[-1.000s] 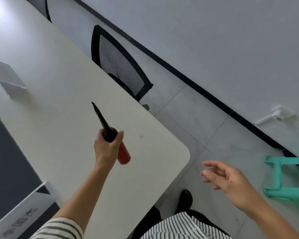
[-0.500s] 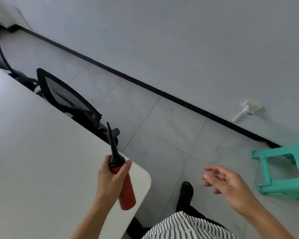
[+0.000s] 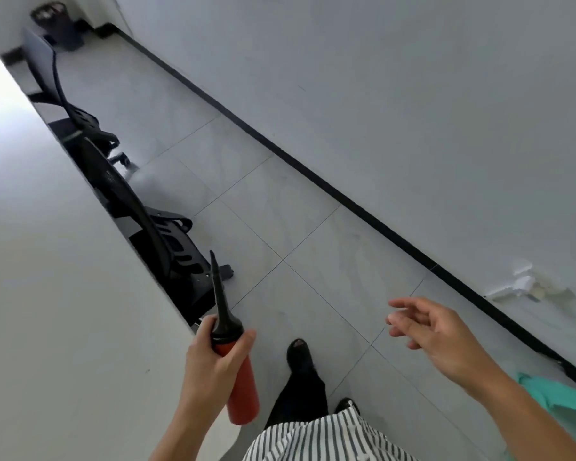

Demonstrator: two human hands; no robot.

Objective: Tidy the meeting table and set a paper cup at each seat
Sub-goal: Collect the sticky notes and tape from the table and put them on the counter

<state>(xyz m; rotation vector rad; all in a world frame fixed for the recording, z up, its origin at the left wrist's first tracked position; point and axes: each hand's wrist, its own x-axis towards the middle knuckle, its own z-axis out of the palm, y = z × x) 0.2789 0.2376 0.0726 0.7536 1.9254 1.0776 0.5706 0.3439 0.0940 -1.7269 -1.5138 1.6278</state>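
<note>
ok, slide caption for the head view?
Left hand grips red pump beside white table; right hand open above tiled floor.

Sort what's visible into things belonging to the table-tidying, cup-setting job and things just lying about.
Job: red pump, gripped by the left hand; white table; near black chair; far black chair. No paper cup shows.
Lying about: green stool; dark bin in the far corner; white fitting on the wall. The right hand holds nothing.
</note>
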